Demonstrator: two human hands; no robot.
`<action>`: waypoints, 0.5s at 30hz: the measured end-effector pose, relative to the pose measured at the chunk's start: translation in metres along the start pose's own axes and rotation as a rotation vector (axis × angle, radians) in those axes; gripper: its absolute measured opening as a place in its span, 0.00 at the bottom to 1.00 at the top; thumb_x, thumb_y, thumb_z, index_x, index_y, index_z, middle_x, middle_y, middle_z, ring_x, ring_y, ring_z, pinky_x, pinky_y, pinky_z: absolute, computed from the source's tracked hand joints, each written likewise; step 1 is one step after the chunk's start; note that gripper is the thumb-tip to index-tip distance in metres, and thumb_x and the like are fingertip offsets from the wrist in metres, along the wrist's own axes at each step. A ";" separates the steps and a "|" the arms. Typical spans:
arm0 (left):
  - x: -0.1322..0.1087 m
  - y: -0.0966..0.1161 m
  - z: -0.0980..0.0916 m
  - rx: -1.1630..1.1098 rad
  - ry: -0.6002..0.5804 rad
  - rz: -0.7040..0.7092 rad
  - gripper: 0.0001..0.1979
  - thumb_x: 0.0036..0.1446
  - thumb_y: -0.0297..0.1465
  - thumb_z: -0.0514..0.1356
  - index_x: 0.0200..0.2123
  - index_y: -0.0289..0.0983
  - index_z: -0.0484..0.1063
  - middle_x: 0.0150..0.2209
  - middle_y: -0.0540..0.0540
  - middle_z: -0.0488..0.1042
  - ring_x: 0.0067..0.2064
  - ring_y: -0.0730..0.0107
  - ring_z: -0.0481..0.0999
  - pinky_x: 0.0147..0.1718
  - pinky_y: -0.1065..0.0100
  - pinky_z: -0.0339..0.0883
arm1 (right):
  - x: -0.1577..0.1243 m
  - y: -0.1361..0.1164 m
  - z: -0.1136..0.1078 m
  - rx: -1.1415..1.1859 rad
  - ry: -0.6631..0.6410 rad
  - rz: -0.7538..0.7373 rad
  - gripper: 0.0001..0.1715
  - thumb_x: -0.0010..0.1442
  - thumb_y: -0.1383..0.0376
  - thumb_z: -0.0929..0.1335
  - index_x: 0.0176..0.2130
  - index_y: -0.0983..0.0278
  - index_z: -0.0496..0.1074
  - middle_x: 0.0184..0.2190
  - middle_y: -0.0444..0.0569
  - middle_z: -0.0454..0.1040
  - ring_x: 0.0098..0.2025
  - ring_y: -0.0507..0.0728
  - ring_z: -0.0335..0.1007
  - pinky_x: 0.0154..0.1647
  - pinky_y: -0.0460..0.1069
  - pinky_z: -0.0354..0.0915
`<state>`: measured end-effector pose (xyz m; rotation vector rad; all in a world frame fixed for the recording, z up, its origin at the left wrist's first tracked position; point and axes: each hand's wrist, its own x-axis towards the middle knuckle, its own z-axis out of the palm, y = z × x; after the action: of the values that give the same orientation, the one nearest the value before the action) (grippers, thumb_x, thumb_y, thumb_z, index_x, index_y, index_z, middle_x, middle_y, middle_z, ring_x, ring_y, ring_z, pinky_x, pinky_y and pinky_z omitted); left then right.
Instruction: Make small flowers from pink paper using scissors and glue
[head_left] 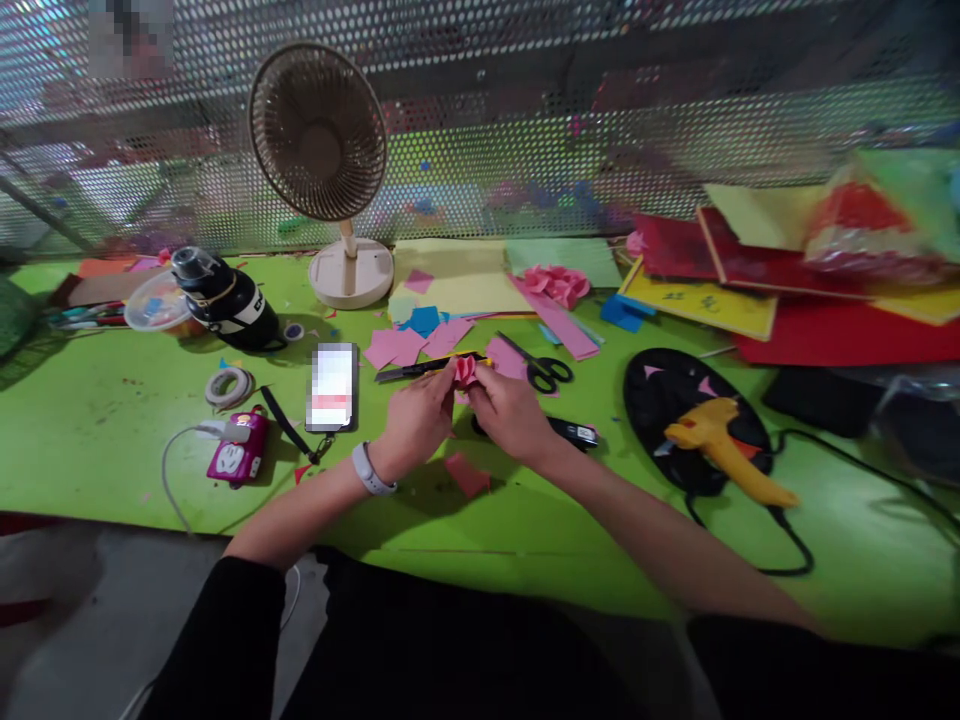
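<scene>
My left hand (417,420) and my right hand (508,410) meet above the green table (112,420), both pinching a small folded pink paper piece (466,370) between their fingertips. A white band sits on my left wrist. A loose pink paper scrap (466,474) lies on the table just below my hands. Pink paper squares (409,345) lie just beyond them, next to a utility knife (420,368) and black-handled scissors (541,368).
A yellow glue gun (724,448) rests on a black mat at the right with its cable trailing. A phone (332,386), tape rolls (229,386), a pink charger (238,458), a black bottle (225,298) and a desk fan (322,160) stand to the left. Coloured paper sheets (750,290) pile up at the back right.
</scene>
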<state>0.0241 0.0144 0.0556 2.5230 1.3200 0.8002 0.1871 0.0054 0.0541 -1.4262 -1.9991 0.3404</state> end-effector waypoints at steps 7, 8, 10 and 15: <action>-0.012 0.017 0.004 0.280 -0.048 0.132 0.22 0.63 0.20 0.49 0.60 0.21 0.62 0.51 0.30 0.77 0.55 0.60 0.78 0.65 0.56 0.61 | -0.014 -0.029 -0.002 0.022 -0.257 0.176 0.23 0.63 0.69 0.57 0.56 0.71 0.66 0.35 0.61 0.81 0.31 0.64 0.77 0.31 0.52 0.66; -0.012 0.019 0.004 0.299 -0.050 0.132 0.21 0.63 0.20 0.48 0.59 0.21 0.63 0.51 0.30 0.78 0.55 0.60 0.78 0.64 0.57 0.62 | -0.014 -0.031 -0.003 0.019 -0.269 0.175 0.24 0.63 0.70 0.58 0.57 0.72 0.65 0.36 0.63 0.81 0.32 0.64 0.78 0.32 0.52 0.66; -0.010 0.019 0.000 0.278 -0.062 0.133 0.21 0.63 0.19 0.48 0.58 0.22 0.63 0.49 0.31 0.79 0.53 0.60 0.79 0.62 0.58 0.64 | -0.012 -0.031 -0.007 0.021 -0.282 0.180 0.26 0.62 0.70 0.58 0.58 0.73 0.65 0.35 0.63 0.81 0.32 0.64 0.77 0.31 0.53 0.66; 0.008 0.007 -0.022 -0.017 -0.102 -0.013 0.12 0.64 0.24 0.51 0.43 0.32 0.73 0.33 0.42 0.80 0.31 0.66 0.78 0.34 0.67 0.70 | 0.002 -0.021 -0.026 0.213 -0.288 0.170 0.20 0.60 0.67 0.61 0.48 0.66 0.74 0.28 0.51 0.80 0.28 0.59 0.75 0.31 0.50 0.67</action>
<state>0.0206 0.0150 0.0802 2.5037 1.2899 0.6675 0.1874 -0.0046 0.0865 -1.4785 -1.9929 0.8505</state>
